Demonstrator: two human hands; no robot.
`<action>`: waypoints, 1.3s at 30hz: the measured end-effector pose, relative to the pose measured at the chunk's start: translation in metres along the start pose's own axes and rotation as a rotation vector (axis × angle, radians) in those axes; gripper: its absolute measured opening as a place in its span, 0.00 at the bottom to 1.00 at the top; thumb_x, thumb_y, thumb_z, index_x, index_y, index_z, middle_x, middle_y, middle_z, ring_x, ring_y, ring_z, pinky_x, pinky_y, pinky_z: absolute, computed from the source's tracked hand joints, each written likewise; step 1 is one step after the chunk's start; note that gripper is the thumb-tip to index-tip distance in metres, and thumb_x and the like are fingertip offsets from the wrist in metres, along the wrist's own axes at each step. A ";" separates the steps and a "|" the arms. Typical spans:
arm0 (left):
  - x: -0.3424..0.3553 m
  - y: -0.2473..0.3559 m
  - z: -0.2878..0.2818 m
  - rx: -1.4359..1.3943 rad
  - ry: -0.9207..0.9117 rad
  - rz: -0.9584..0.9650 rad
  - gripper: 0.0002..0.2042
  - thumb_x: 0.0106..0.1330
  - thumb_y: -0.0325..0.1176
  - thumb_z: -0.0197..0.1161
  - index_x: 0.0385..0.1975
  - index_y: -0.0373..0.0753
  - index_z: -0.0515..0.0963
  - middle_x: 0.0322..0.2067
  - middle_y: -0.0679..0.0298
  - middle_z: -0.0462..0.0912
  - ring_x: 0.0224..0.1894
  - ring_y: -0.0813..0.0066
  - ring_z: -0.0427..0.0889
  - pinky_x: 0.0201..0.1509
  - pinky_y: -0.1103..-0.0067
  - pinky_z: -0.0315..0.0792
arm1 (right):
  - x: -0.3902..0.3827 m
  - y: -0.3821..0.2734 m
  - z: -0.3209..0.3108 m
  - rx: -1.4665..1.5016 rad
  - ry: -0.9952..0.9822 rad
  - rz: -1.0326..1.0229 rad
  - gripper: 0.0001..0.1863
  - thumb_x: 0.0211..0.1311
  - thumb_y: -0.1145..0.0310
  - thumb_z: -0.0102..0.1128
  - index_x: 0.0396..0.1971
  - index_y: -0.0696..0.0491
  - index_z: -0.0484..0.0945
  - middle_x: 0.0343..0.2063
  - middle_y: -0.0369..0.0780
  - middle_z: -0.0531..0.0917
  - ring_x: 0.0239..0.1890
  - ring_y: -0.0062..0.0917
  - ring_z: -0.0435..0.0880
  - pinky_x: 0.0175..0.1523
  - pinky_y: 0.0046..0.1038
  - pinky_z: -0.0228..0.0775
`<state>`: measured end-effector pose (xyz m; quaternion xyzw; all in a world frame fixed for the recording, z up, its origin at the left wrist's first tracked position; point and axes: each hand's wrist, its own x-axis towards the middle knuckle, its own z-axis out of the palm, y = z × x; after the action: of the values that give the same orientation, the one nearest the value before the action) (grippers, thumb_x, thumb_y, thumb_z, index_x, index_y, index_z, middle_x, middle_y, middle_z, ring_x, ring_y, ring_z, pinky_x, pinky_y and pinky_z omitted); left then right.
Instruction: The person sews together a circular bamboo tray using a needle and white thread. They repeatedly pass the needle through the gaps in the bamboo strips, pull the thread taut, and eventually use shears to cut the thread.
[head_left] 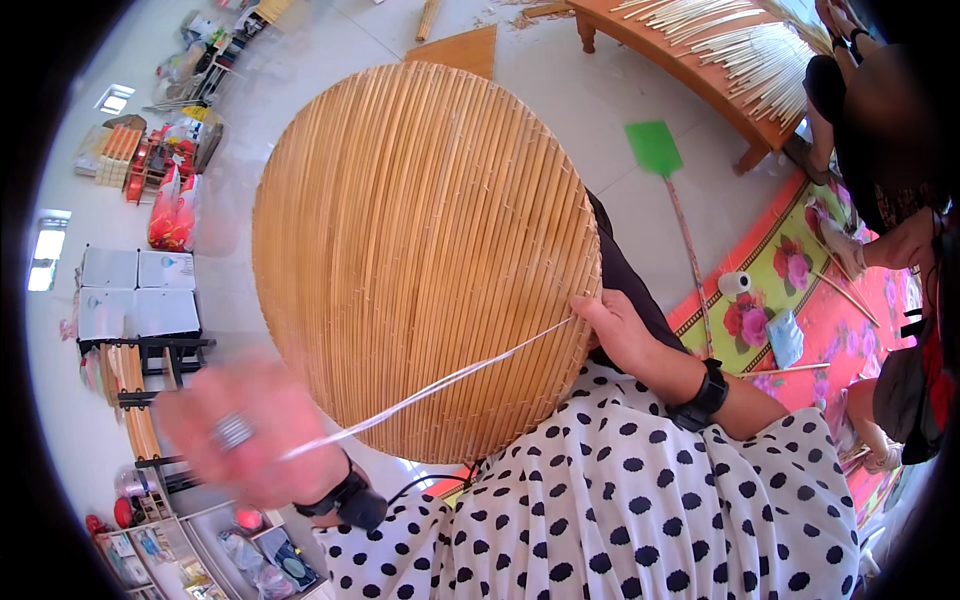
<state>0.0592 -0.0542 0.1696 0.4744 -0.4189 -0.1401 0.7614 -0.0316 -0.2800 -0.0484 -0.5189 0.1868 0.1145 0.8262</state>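
- Slat disc (425, 250): round, tan, thin slats side by side, short pale stitches near the right rim; tilted over the lap, large in the middle of the head view.
- Right hand (625, 330): pinched on the disc's lower-right rim, thumb on the upper face, other fingers mostly hidden behind.
- Left hand (265, 405): motion-blurred, off the disc's lower-left rim, curled closed on white thread (440, 385); exact finger positions cannot be told. Silver piece (234, 431) on it, kind unclear.
- Thread: runs taut across the disc's lower part, from just beside the right thumb to the left hand.
- Black wristbands (703, 395) on both wrists; polka-dot garment (600, 490) below the disc.
- Wooden table (690, 72), upper right: pale loose slats (750, 60) fanned over its top, reaching its right end.
- Green swatter (655, 148): head on the floor below the table's near edge, handle reaching over the floral mat's left edge.
- Floral mat (735, 330), right: white roll (734, 283) near its left edge, pale blue packet (785, 338) beside it, thin sticks (845, 298) around.
- Brown board (460, 50) on the floor, just beyond the disc's top rim.
- Another person's leg (900, 245) at the mat's right side.
- White boxes (140, 292) stacked along the left, red packages (175, 212) beyond.
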 end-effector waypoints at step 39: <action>-0.052 -0.066 0.001 0.320 0.395 -0.277 0.05 0.69 0.23 0.52 0.38 0.32 0.74 0.26 0.63 0.77 0.28 0.75 0.79 0.35 0.79 0.76 | 0.022 -0.105 0.044 -0.667 0.360 -0.933 0.10 0.62 0.73 0.54 0.40 0.64 0.72 0.19 0.46 0.78 0.21 0.32 0.81 0.29 0.31 0.70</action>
<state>0.0387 -0.0570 0.0882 0.6593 -0.2108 -0.0798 0.7173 0.0372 -0.2860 0.0452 -0.7886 0.0302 -0.2976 0.5373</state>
